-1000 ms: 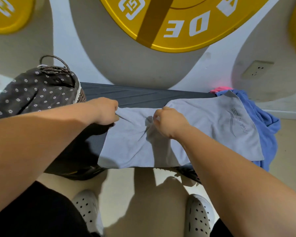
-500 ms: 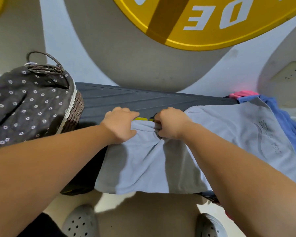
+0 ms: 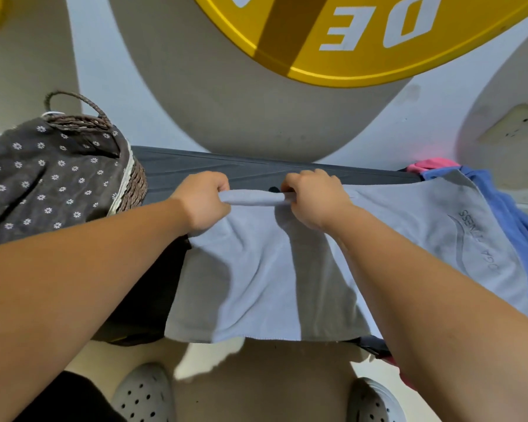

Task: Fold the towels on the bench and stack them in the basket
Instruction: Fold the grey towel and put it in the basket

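We're in a gym by the look of it: a huge yellow weight plate (image 3: 363, 41) with white block letters on the pale wall (image 3: 104, 71), a dark ribbed bench (image 3: 256, 169) right below it, and the grey towel (image 3: 272, 269) on that bench printed with partly readable letters, OGA and NESS

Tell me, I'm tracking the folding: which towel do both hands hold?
The light grey towel with printed lettering: left hand and right hand grip its rolled far edge. The blue towel and pink cloth lie untouched.
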